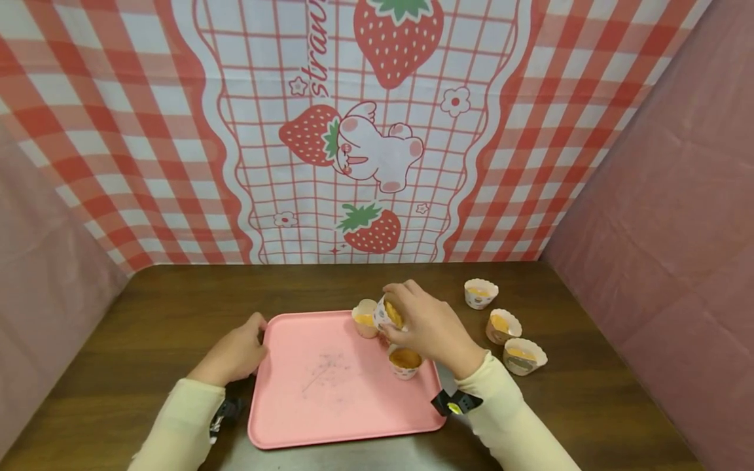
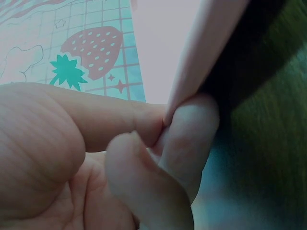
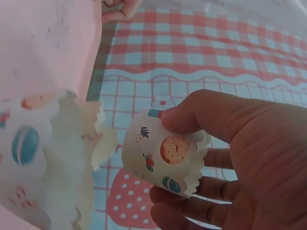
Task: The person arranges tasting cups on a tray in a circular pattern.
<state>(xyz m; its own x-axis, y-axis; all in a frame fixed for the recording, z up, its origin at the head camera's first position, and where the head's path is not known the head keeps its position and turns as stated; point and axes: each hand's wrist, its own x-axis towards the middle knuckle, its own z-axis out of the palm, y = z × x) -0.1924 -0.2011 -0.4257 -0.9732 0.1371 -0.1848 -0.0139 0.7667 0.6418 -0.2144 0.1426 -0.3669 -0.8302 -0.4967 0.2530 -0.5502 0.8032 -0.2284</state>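
My left hand [image 1: 235, 350] pinches the left rim of a pink tray [image 1: 294, 405]. In the left wrist view, the fingers [image 2: 189, 139] lie round the tray's edge [image 2: 192, 57]. Over the tray's right part, my right hand [image 1: 427, 324] holds a cupcake in a patterned paper cup [image 1: 383, 317], tilted. The right wrist view shows the thumb and fingers round this cup's printed side [image 3: 153, 148]. On the tray stand a cupcake in a pale cup [image 1: 365, 320] near the back edge and a browner cupcake [image 1: 405, 363] nearer me. Something between them is mostly hidden by the hand.
Three more cupcakes stand on the brown wooden table [image 1: 141, 340] to the right of the tray: a far one [image 1: 480, 294], a middle one [image 1: 502, 326] and a near one [image 1: 524, 356]. A strawberry-print cloth [image 1: 377, 150] hangs behind the table, with pink cloth at both sides.
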